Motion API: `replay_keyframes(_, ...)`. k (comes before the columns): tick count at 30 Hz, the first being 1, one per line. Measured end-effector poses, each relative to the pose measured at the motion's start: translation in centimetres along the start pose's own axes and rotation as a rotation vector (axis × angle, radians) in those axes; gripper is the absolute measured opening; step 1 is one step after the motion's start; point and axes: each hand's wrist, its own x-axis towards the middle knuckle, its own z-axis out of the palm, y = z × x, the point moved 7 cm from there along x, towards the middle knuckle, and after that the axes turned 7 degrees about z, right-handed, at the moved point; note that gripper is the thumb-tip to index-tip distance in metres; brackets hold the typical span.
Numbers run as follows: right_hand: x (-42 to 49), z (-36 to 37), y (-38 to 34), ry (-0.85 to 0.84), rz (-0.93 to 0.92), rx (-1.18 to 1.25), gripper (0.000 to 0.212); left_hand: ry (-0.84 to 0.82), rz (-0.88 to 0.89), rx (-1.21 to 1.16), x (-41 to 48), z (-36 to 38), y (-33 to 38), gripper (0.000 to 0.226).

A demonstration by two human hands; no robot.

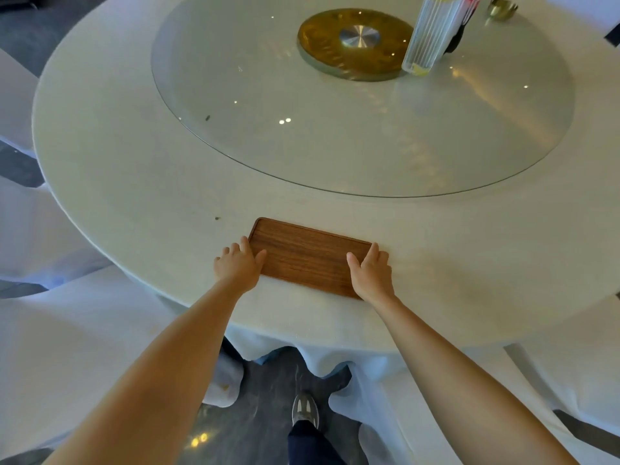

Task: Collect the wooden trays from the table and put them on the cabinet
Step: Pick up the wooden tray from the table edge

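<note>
A brown rectangular wooden tray (307, 255) lies flat on the round white table (134, 169), near its front edge. My left hand (239, 263) is at the tray's left short end, thumb over the rim and fingers along the outside edge. My right hand (370, 271) is at the right short end in the same way, thumb on top of the tray. The tray still rests on the tablecloth. No cabinet is in view.
A large glass turntable (235, 95) with a gold hub (355, 41) fills the table's middle; a clear ribbed vase (429, 35) and a small brass bowl (502, 8) stand on it. White-covered chairs (67, 330) flank me left and right. My shoe (304, 409) is on the dark floor.
</note>
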Motion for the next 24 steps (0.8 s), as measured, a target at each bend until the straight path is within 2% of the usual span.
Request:
replay_keyframes(6, 1.3, 0.1, 0.6, -0.020, 0.110, 0.076, 0.058, -0.004, -0.050, -0.045, 1.8, 0.2, -0.4, 0.052)
replay_keyframes(15, 2.1, -0.4, 0.0, -0.081, 0.200, 0.037, 0.068, -0.037, -0.125, -0.037, 2.8, -0.2, -1.6, 0.062)
replay_keyframes(20, 1.7, 0.1, -2.7, -0.145, 0.131, 0.010, 0.068, -0.051, -0.130, -0.082, 1.9, -1.5, -4.4, 0.061)
replay_keyframes(24, 0.1, 1.0, -7.2, -0.155, 0.007, -0.001, 0.066, 0.047, -0.175, -0.187, 0.0, -3.6, -9.2, 0.060)
